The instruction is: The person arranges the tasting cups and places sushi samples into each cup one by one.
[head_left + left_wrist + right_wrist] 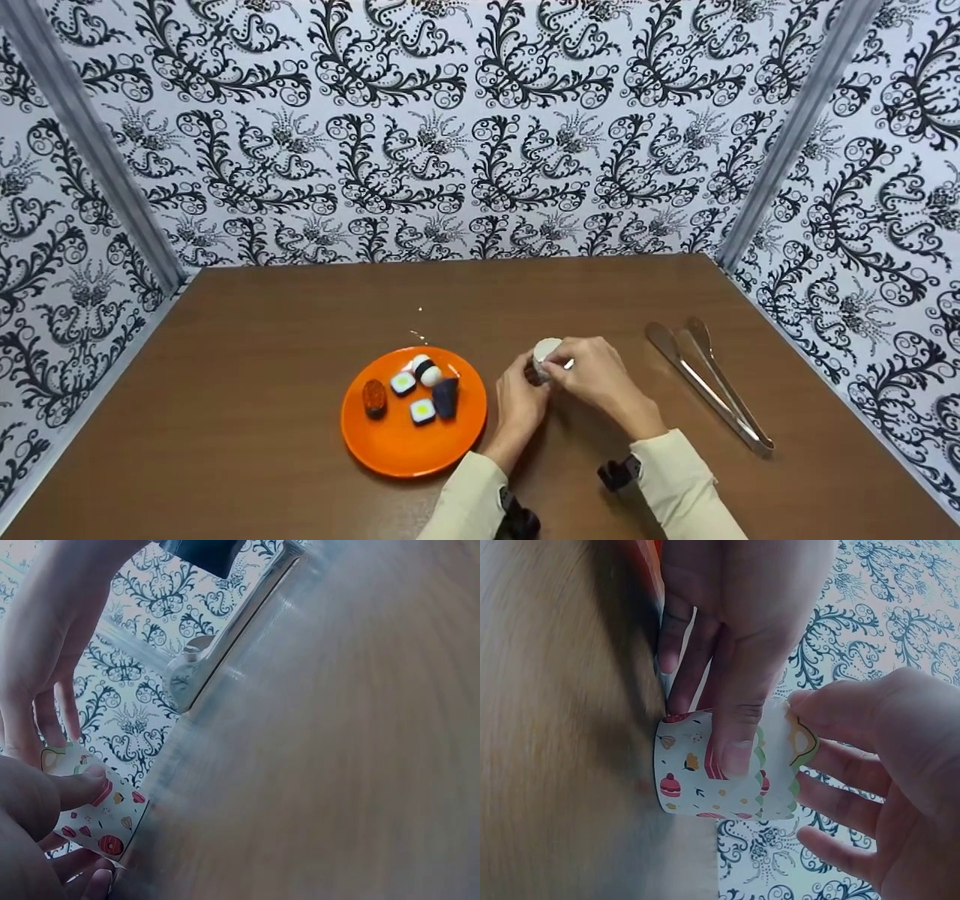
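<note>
A white paper baking cup [547, 348] with a scalloped green edge and a printed pattern of cakes and sweets stands on the table between both hands. My left hand [520, 397] grips its side, the thumb laid along the printed wall [686, 791] in the right wrist view. From the other side my right hand [596, 375] pinches the scalloped rim [804, 746] between thumb and fingers. Left of the hands lies an orange plate [375, 454] bearing several sushi pieces: two square rolls [422, 410], a red-topped piece [375, 398], a white piece with a black band [427, 370] and a dark wrapped one [445, 397].
Metal tongs [712, 390] lie spread on the brown table [247, 360], right of the right hand. Patterned white walls [450, 135] enclose the table at the back and sides. Black wrist cameras [619, 474] sit at both cuffs.
</note>
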A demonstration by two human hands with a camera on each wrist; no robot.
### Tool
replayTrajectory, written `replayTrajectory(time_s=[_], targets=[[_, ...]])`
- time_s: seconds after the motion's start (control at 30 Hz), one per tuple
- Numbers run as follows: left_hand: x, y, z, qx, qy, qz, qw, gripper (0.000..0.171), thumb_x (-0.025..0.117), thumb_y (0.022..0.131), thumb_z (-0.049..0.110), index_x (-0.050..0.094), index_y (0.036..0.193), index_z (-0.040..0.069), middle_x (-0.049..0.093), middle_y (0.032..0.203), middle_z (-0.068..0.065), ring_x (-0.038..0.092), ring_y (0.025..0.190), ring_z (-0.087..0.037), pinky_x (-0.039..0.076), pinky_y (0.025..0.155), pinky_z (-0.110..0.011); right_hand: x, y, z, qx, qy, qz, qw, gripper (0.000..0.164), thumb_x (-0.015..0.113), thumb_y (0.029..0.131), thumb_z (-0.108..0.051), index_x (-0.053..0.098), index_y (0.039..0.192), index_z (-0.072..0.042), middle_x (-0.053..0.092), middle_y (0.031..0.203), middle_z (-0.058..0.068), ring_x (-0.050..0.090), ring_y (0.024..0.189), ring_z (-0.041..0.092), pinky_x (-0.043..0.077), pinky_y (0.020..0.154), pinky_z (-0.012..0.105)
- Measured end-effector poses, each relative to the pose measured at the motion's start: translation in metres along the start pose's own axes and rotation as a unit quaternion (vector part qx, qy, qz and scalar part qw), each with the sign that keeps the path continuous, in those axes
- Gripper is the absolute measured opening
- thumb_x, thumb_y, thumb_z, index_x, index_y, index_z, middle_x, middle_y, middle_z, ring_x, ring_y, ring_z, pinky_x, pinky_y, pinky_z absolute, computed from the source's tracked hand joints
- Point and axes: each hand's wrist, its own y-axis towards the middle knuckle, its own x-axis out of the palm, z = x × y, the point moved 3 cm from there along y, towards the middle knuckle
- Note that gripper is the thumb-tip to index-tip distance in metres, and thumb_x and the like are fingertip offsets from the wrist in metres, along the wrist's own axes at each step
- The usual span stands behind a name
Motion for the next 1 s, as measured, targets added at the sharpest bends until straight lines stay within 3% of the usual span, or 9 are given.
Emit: replayTrajectory(time_s=[0.27,0.47,0.83,1.0], targets=[[0.001,-0.001,0.0,-0.003,0.01,-0.002,0.9999,0.045,0.084,0.076,0.008,0.073,0.12,0.008,0.078,0.102,-0.006,0.074,0.093,-0.021,0.062,0.084,-0.034,-0.003,0.0,-0.003,-0.028,-0.052,0.017,0.998,0.007,0.08,0.081,-0.02,0.081,0.078,-0.015,0.073,0.076,-0.002,0.066,0.066,0.018,0.053,0.065,0.04],[0.0,-0.001,0.001,0.004,0.012,0.003,0.9999,0.045,0.083,0.075,0.005,0.074,0.119,0.01,0.078,0.101,-0.005,0.074,0.093,-0.022,0.062,0.084,-0.035,-0.006,0.002,-0.005,-0.031,-0.053,0.032,0.998,0.006,0.082,0.078,-0.018,0.082,0.083,-0.014,0.076,0.081,0.001,0.069,0.076,0.023,0.05,0.069,0.043],[-0.001,0.001,0.003,0.004,0.02,-0.003,0.9998,0.049,0.086,0.074,0.006,0.073,0.121,0.009,0.077,0.109,-0.008,0.072,0.101,-0.026,0.061,0.088,-0.04,-0.013,0.003,-0.009,-0.029,-0.073,0.048,0.996,0.007,0.082,0.077,-0.016,0.078,0.08,-0.012,0.072,0.078,0.002,0.067,0.078,0.026,0.049,0.069,0.043],[0.0,0.001,0.002,-0.001,0.021,-0.005,0.9998,0.052,0.089,0.073,0.015,0.072,0.122,0.007,0.076,0.112,-0.01,0.072,0.103,-0.028,0.06,0.091,-0.042,-0.018,0.002,-0.009,-0.031,-0.082,0.053,0.995,0.006,0.082,0.077,-0.014,0.078,0.08,-0.012,0.071,0.079,0.001,0.065,0.08,0.026,0.049,0.069,0.042]])
